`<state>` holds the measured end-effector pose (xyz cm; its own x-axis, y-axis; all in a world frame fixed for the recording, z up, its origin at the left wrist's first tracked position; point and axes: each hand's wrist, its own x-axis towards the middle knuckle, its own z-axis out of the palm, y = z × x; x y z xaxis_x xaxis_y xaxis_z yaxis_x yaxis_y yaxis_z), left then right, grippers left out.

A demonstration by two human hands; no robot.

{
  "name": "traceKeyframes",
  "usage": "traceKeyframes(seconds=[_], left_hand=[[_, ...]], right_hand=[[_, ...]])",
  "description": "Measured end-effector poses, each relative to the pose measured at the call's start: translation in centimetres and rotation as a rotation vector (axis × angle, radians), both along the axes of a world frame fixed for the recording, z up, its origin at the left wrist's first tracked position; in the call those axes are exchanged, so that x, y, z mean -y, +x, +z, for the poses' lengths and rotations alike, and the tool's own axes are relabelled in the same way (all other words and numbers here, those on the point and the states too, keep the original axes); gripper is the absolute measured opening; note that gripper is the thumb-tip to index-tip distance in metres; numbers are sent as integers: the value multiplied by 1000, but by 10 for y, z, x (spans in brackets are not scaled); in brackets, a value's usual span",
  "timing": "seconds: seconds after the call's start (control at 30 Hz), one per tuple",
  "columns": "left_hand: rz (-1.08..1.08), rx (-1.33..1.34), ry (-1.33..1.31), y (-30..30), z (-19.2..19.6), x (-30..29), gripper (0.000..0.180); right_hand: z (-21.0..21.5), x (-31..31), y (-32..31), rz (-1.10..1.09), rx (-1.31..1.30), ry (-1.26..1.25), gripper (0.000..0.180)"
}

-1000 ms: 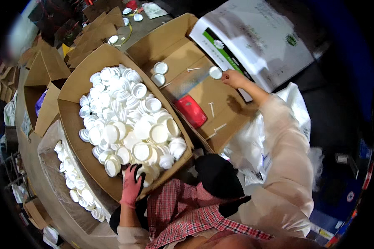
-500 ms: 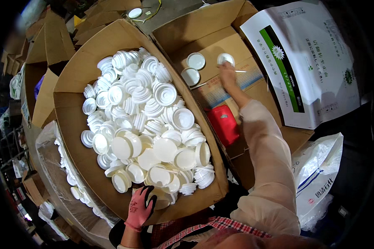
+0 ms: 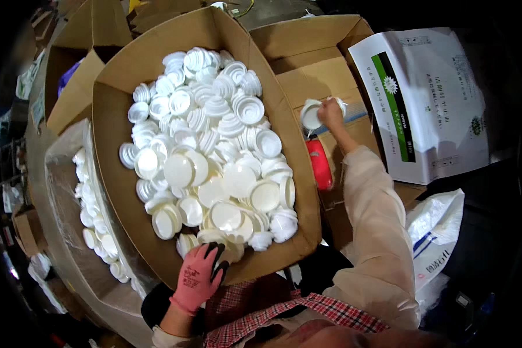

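Over cartons (image 3: 307, 64), right hand (image 3: 330, 113) outstretched.

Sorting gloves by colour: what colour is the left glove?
Pink with a black palm side, on the left hand, head view.

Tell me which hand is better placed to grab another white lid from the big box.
Left: the left hand already rests on the white lids at the big box near edge; the right hand holds a lid over the neighbouring box.

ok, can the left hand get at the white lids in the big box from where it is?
Probably yes. The left hand rests on the near rim of the open cardboard box, and the white lids are heaped right behind its fingertips with nothing covering them.
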<state>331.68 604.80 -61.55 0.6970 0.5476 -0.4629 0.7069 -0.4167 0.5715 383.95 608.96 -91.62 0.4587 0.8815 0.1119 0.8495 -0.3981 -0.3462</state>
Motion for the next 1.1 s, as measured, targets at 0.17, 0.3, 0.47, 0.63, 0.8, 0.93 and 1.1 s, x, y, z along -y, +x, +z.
traceKeyframes(seconds=[0.17,0.3,0.47,0.63,0.8,0.93,1.1], left_hand=[[15,70,106,-13,17,24,50],[153,261,120,-17,16,33,53],[773,903,-796,32,22,32,51],[939,884,-641,-10,2,21,29],[981,1059,-611,-25,-7,32,31],[994,1059,-530,-17,14,51,30],[658,609,493,-16,-11,68,60]], right_hand=[[197,44,-26,-58,-187,168,24],[313,60,-126,190,-323,182,16],[318,80,-258,772,-192,132,21],[288,104,-304,638,-437,258,45],[321,141,-378,387,-410,94,34],[314,161,-394,294,-213,166,32],[322,199,-400,214,-527,117,33]])
